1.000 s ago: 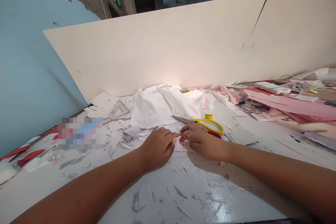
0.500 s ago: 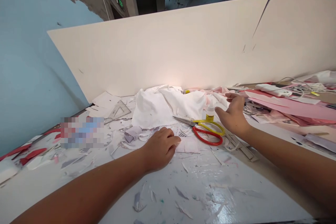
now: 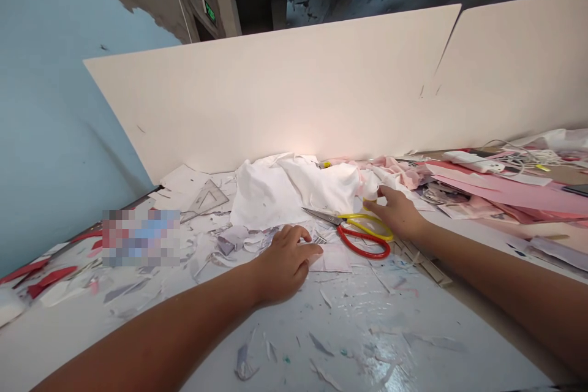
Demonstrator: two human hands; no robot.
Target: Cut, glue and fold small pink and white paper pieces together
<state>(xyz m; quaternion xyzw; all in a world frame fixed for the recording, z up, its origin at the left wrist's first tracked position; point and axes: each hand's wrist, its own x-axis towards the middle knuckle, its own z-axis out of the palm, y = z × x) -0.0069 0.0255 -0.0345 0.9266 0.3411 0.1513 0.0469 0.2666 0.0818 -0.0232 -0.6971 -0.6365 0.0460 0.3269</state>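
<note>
My right hand [image 3: 399, 213] has its thumb and fingers closed round a small white bottle [image 3: 370, 184] with a yellow label, which stands behind the scissors. The scissors [image 3: 367, 240], with one red and one yellow handle loop, lie with open blades pointing left. My left hand [image 3: 285, 262] rests on the table, thumb and forefinger apart, with nothing visible in it. Beside its thumb lie a pale pinkish square piece [image 3: 331, 259] and a small barcode label [image 3: 320, 240]. White cloth [image 3: 289, 190] is heaped beyond both hands.
A clear set square [image 3: 209, 197] lies back left among paper scraps, and a ruler-like strip [image 3: 434, 271] lies under my right forearm. Pink and red sheets [image 3: 505, 187], plus a white power strip [image 3: 475, 162], fill the right side. A white panel [image 3: 285, 98] closes off the back.
My right hand has moved left and its fingers have closed round the small bottle. My left thumb and forefinger have opened slightly apart, with the hand staying in nearly the same place.
</note>
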